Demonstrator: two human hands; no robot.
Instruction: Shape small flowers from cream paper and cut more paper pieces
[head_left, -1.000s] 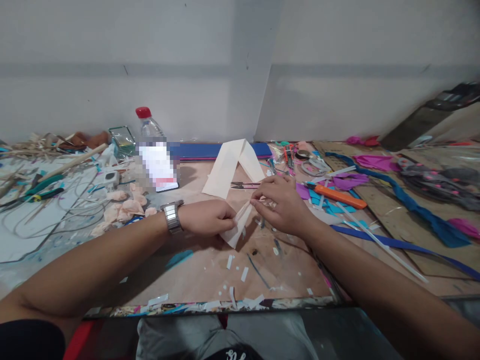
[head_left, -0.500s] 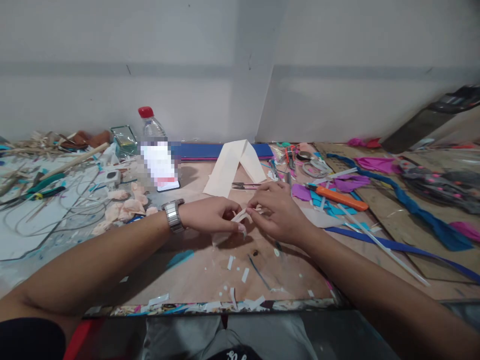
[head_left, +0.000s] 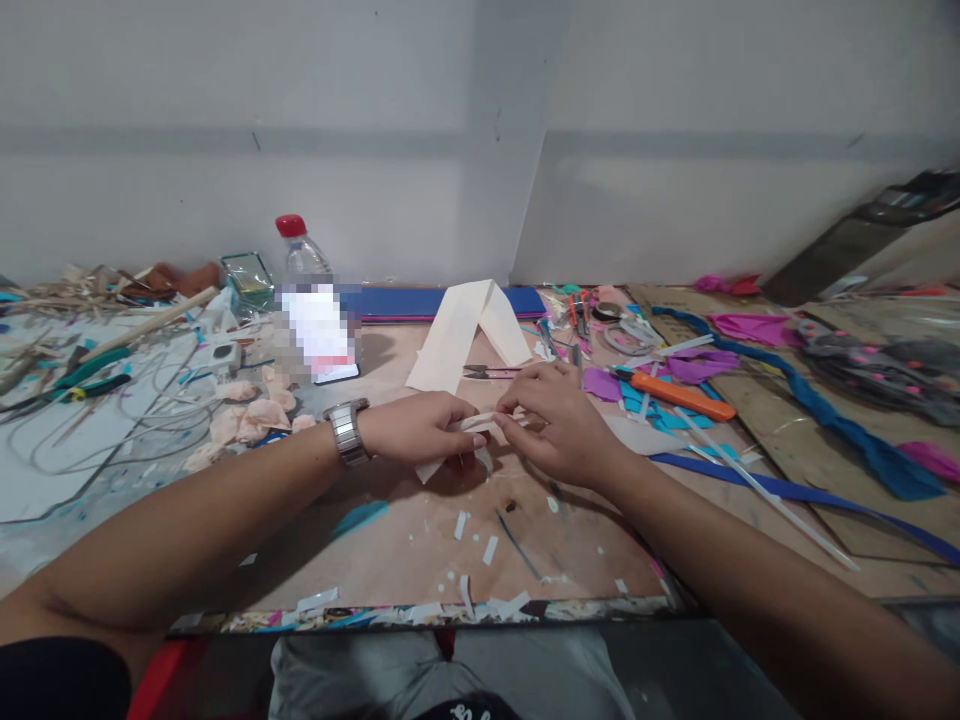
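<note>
Grip: left hand (head_left: 431,430), right hand (head_left: 551,420) pinching cream strip (head_left: 480,424), long axis left-to-right.

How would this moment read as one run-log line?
left hand: pinching pale strip | right hand: pinching same strip | snips: beyond hands | phone: screen lit

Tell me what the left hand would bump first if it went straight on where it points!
The left hand would probably meet the right hand first, just past the pale strip they both hold; depth is hard to judge.
</note>
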